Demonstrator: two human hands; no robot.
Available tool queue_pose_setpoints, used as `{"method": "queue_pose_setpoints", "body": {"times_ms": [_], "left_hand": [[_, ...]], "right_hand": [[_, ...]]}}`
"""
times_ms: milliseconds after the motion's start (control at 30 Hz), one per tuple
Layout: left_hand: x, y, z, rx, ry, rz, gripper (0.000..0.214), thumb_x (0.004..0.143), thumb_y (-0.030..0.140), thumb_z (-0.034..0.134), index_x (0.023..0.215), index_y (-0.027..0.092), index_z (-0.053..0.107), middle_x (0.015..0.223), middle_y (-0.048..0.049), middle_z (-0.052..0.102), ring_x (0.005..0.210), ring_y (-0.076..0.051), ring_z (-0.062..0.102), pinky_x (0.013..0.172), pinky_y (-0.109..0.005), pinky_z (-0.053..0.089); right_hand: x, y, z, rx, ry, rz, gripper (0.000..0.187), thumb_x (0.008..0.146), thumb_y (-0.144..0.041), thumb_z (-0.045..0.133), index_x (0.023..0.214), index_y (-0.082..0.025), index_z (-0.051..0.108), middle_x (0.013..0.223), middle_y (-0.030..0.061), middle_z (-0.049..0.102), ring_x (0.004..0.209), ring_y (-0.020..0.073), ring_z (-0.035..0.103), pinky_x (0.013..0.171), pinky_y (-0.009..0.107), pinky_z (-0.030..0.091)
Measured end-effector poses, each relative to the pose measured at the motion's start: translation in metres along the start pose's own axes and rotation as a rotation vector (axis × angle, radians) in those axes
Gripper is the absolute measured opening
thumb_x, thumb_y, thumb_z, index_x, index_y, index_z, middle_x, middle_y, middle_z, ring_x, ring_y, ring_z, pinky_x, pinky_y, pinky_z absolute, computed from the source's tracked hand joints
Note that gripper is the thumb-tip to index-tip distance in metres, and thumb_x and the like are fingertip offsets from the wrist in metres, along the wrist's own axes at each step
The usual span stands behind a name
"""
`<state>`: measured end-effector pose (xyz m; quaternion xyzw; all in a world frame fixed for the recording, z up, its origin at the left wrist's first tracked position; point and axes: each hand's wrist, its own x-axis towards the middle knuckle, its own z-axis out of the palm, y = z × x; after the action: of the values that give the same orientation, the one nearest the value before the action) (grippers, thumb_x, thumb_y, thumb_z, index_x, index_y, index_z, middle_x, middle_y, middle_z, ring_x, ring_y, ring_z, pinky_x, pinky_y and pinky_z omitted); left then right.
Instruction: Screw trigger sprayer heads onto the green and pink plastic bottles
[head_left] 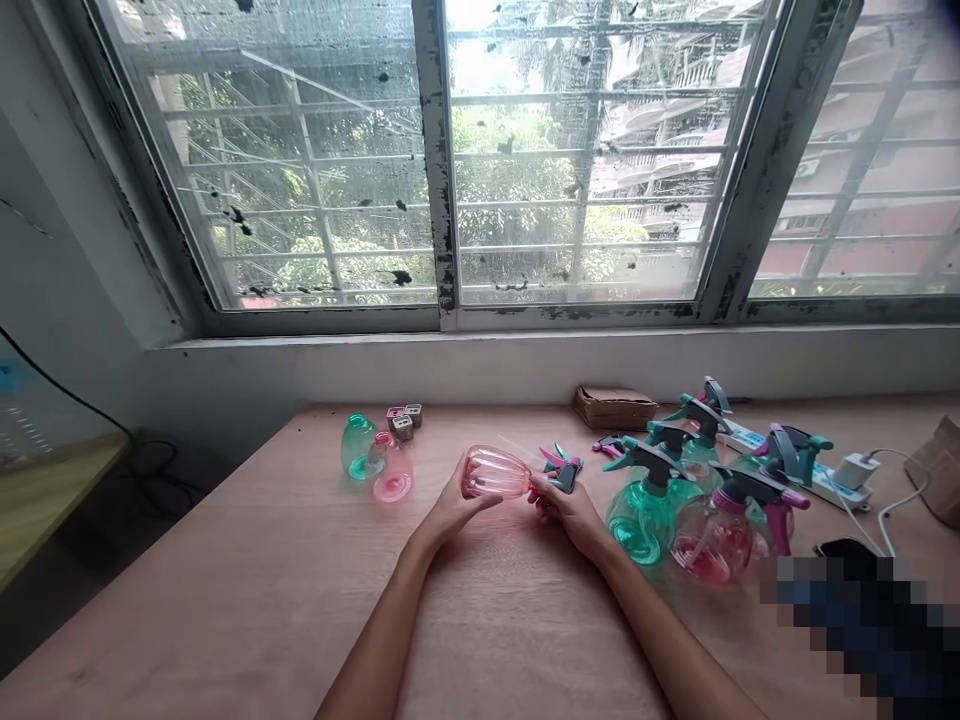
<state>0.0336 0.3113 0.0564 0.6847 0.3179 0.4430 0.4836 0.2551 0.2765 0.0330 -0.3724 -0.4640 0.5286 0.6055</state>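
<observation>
A clear pink spray bottle without a spray head lies sideways in the air between my hands. My left hand is closed around its base end, the thumb along the near side. My right hand pinches the neck end; its curled fingers partly hide the bottle's mouth. Just beyond the right hand are loose spray heads in pink, green and dark grey, with a thin clear tube. To the left stand a green bottle and another pink bottle, both without spray heads.
Several bottles with spray heads, such as a green one and a pink one, crowd the right. Behind are a cardboard box, a power strip with cables, and small dark blocks. A window lines the back.
</observation>
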Motion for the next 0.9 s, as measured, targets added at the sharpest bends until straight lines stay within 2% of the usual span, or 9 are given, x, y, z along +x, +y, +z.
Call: {"method": "queue_pose_setpoints", "body": {"times_ms": [100,167,333,400,533,700,767,900], "left_hand": [[0.0001,0.0025,-0.0002,0.016,0.012,-0.033,0.064,0.078,0.045,0.08,0.133,0.02,0.056,0.122,-0.0112,0.067,0.115,-0.03,0.061,0.101,-0.043,0.046],[-0.0002,0.0019,-0.0006,0.027,0.019,-0.056,0.063,0.078,0.044,0.081,0.13,0.018,0.057,0.119,-0.0119,0.067,0.112,-0.03,0.061,0.098,-0.043,0.047],[-0.0015,-0.0033,-0.0003,0.028,0.048,-0.073,0.096,0.067,0.036,0.089,0.148,0.022,0.04,0.132,-0.0133,0.059,0.118,-0.03,0.058,0.102,-0.045,0.044],[-0.0016,-0.003,0.0005,0.017,0.042,-0.068,0.101,0.066,0.035,0.089,0.151,0.023,0.036,0.136,-0.0132,0.057,0.121,-0.03,0.056,0.105,-0.045,0.042],[-0.001,0.0024,0.0015,0.007,0.027,-0.053,0.087,0.071,0.037,0.086,0.146,0.022,0.043,0.136,-0.0132,0.058,0.125,-0.031,0.055,0.108,-0.045,0.04],[-0.0008,0.0043,-0.0008,0.007,0.021,-0.055,0.064,0.08,0.045,0.079,0.133,0.018,0.056,0.124,-0.0122,0.064,0.115,-0.029,0.06,0.102,-0.043,0.044],[-0.0013,0.0018,-0.0015,0.004,0.029,-0.064,0.071,0.077,0.043,0.081,0.138,0.019,0.052,0.125,-0.0119,0.063,0.114,-0.028,0.059,0.102,-0.042,0.044],[-0.0023,-0.0023,-0.001,-0.01,0.033,-0.081,0.099,0.069,0.038,0.087,0.152,0.025,0.034,0.134,-0.0126,0.057,0.114,-0.028,0.06,0.101,-0.044,0.045]], "right_hand": [[-0.0001,0.0016,-0.0003,-0.005,0.006,0.007,0.038,0.076,-0.054,0.08,0.079,-0.019,0.067,0.07,0.0024,0.068,0.053,0.0145,0.054,0.048,0.028,0.042],[-0.0002,0.0021,-0.0005,-0.005,0.013,0.013,0.037,0.076,-0.054,0.08,0.08,-0.019,0.067,0.071,0.0027,0.068,0.052,0.0149,0.054,0.049,0.028,0.042],[0.0001,0.0014,-0.0002,0.001,0.023,0.021,0.04,0.074,-0.057,0.081,0.08,-0.02,0.067,0.07,0.0026,0.068,0.052,0.0157,0.055,0.049,0.029,0.043],[0.0002,0.001,0.0,0.0,0.02,0.024,0.041,0.074,-0.057,0.081,0.079,-0.02,0.067,0.07,0.0028,0.068,0.052,0.0154,0.054,0.049,0.029,0.042],[-0.0004,0.0004,0.0004,-0.001,0.011,0.027,0.041,0.074,-0.057,0.081,0.08,-0.019,0.069,0.071,0.0033,0.068,0.053,0.015,0.055,0.049,0.029,0.043],[-0.0014,-0.0015,0.0012,0.005,0.009,0.034,0.042,0.073,-0.058,0.082,0.079,-0.019,0.067,0.07,0.003,0.069,0.053,0.0147,0.055,0.049,0.028,0.042],[-0.0011,-0.0018,0.0012,0.011,0.013,0.039,0.043,0.072,-0.058,0.082,0.079,-0.019,0.066,0.07,0.0026,0.069,0.052,0.0147,0.055,0.048,0.028,0.042],[-0.0001,-0.0008,0.0009,0.018,0.02,0.051,0.043,0.072,-0.059,0.082,0.077,-0.02,0.064,0.07,0.0026,0.069,0.051,0.0145,0.055,0.046,0.028,0.041]]}}
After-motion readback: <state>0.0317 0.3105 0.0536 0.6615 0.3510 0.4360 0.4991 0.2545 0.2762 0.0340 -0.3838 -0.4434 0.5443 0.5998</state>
